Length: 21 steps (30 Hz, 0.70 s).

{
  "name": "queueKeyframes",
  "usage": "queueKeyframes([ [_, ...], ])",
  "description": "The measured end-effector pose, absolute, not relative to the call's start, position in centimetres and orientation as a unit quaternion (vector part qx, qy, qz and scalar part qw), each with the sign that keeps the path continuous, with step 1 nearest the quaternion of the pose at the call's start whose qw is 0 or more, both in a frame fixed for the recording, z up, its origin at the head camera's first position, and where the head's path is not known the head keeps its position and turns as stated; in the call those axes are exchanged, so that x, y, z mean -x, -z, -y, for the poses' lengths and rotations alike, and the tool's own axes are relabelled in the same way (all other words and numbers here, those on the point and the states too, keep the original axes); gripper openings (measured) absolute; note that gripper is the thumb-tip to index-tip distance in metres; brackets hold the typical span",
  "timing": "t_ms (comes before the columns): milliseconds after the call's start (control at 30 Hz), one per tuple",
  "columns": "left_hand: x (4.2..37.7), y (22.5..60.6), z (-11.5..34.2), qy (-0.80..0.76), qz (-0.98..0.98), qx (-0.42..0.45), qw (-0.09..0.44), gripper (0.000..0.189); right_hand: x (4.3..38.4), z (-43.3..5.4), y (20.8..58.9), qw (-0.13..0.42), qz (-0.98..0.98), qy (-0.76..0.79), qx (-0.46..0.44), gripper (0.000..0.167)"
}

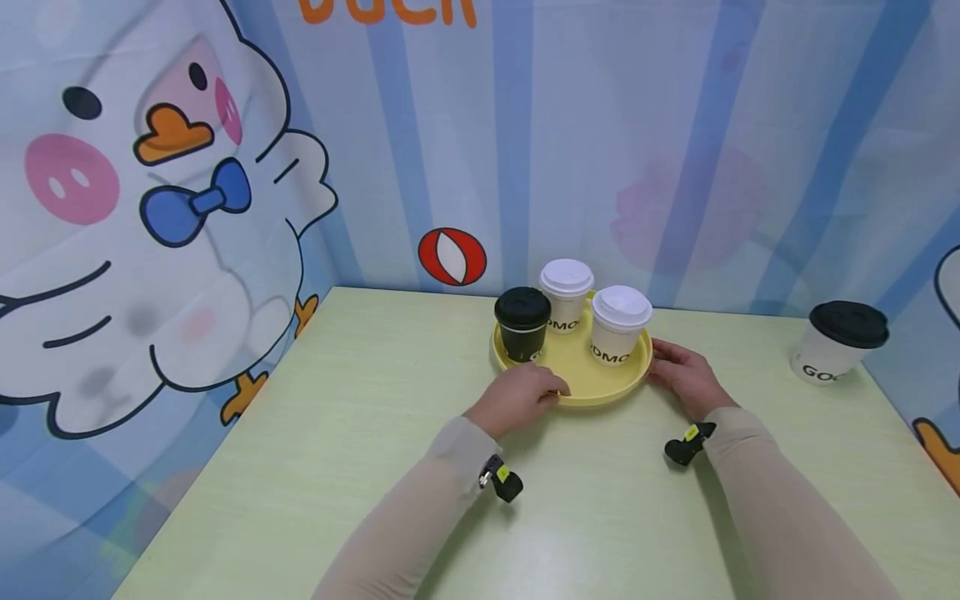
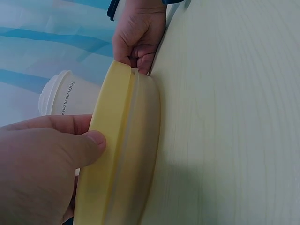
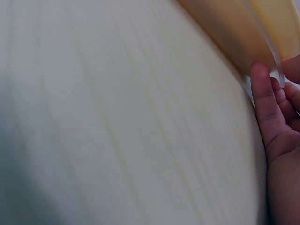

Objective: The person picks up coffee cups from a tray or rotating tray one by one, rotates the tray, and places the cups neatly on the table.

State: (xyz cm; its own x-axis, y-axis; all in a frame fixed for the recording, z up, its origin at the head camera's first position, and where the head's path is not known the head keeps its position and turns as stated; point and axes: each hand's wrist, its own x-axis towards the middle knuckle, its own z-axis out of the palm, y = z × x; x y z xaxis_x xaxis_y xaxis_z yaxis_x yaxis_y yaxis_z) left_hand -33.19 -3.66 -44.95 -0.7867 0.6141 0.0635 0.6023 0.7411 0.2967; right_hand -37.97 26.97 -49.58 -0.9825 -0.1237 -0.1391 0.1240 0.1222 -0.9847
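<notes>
A round yellow tray (image 1: 585, 382) carries three lidded paper cups: a black cup (image 1: 522, 325) at the left, a white-lidded cup (image 1: 566, 296) at the back and another white-lidded cup (image 1: 621, 325) at the right. My left hand (image 1: 519, 398) pinches the tray's front-left rim, thumb on the outer wall and fingers over the inside, as the left wrist view shows. At the right edge, my right hand (image 1: 688, 377) grips the rim, its thumb (image 3: 291, 68) above and fingers (image 3: 263, 96) lower at the side. Part of its grasp lies out of frame.
On the right side of the pale table (image 1: 337, 467) stands a white cup (image 1: 821, 354) with a black lid, apart from the tray. A printed cloth backdrop (image 1: 465, 125) rises behind the table and along its sides.
</notes>
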Motion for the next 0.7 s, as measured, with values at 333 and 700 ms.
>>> queueKeyframes([
  [333,33.18,44.78,4.07,-0.14,-0.934,-0.327,0.011,0.023,38.4,-27.19,50.22,0.087,-0.749,0.657,0.002,0.066],
  [700,33.42,45.06,4.55,-0.134,-0.932,-0.338,-0.013,0.021,38.45,-27.32,50.3,0.09,-0.754,0.651,0.0,0.066],
])
